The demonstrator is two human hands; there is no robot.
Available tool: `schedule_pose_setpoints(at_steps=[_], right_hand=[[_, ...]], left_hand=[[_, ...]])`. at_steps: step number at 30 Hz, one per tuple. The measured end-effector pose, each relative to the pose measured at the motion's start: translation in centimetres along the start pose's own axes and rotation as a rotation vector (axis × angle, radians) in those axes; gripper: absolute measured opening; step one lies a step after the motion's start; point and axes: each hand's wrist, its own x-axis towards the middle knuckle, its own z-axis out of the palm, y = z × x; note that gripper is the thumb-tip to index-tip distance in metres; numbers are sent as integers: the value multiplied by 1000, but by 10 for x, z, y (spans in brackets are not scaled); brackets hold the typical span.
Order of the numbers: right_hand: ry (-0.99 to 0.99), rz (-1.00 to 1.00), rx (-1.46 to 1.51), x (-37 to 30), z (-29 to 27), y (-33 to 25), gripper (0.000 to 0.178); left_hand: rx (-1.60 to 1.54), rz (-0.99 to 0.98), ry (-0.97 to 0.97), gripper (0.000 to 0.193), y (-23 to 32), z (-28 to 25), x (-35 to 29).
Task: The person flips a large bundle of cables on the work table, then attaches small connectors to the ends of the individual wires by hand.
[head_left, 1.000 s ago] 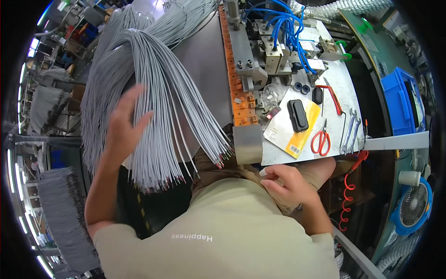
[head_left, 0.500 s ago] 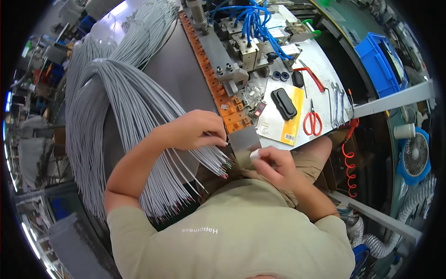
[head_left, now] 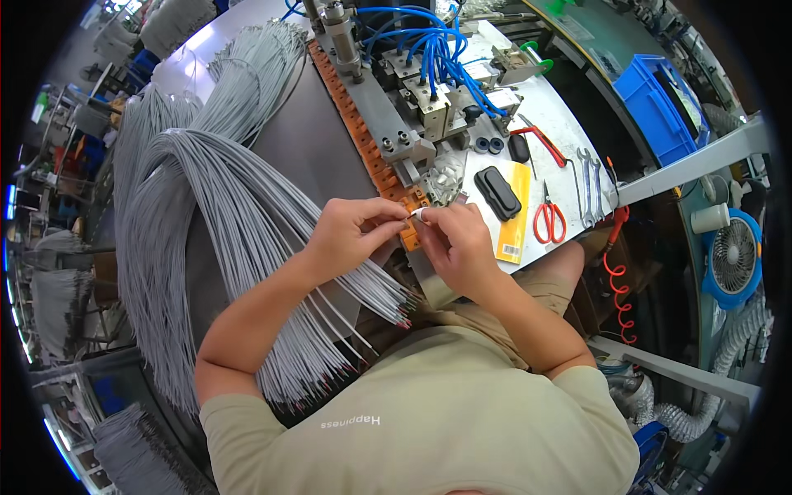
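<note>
Head view: left hand [head_left: 355, 235] and right hand [head_left: 458, 247] meet over orange strip [head_left: 355, 125]

Thumb and fingertips of each hand are drawn in close, the two sets almost meeting at the strip's near end. Whether either grips a small part cannot be told; the fingers screen it. A white covering [head_left: 417, 214] shows at a right fingertip. Both hands obscure part of the strip's near end, and the right one covers part of a metal plate [head_left: 433, 285] beneath it.

The grey wires [head_left: 239, 198] lie to the left in a large bundle, their reddish ends fanned toward the person. The left forearm crosses and hides some of them. The contents of a clear bag [head_left: 445, 177] are hard to make out. The metal machine [head_left: 379, 107] with blue tubes [head_left: 450, 49] is cut off at the upper edge.

The white counter [head_left: 553, 107] carries a black case [head_left: 497, 194] on a yellow-and-white packet [head_left: 513, 231], with red-handled scissors [head_left: 546, 208] and wrenches [head_left: 596, 194] to the right.

Beyond it stand a blue bin [head_left: 652, 107] and a blue fan [head_left: 734, 260]; a red coiled hose [head_left: 615, 289] hangs below. The room's far left is small, and its outer parts are lost in the dark lens rim.
</note>
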Motion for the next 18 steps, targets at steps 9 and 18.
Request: schedule_pose_setpoints(at_steps=[9,18], right_hand=[[0,36,33,-1,2,-3,14],[-115,152,52,3,-6,-9,13]], left_hand=[[-41,0,55,17,-2,3,0],[15,95,20,14,-5,3,-2]])
